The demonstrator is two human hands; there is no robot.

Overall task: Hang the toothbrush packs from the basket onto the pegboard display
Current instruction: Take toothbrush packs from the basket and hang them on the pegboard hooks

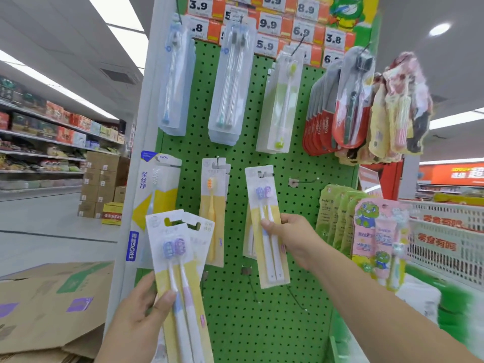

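Gripping a two-brush toothbrush pack (269, 226) w/ the right hand (293, 237): thumb across the front at mid-card, fingers curled behind, so a closed pinch on the card. Pack hangs tilted, its slot at the peg hook (265, 174) in the middle row of the green pegboard (235, 121); can't tell if the hook is fully through. More cards of the same kind sit behind it.

Left hand (141, 313) grips a fanned stack of packs (180, 260) low in front of the board: thumb pressed on the front by the brush handles, fingers wrapped behind. Front card clearly shows two brushes, purple and blue heads, white handles; at least one more card behind, count unclear.

Packs are flat white and yellow card w/ clear plastic blister, hang slot cut at top.

Board is perforated sheet, regular dot holes, wire hooks. Top row: long clear blister packs (230, 82), red carded packs (327, 119), pink and yellow bagged ones at right edge. Middle row: orange-brush pack (212, 205), one bare hook (303, 181) right of the held pack. Price tags (269, 24) across the top.

White mesh bin (445, 247) at right, contents not visible. Brown cardboard (52, 305) lower left, flaps open.
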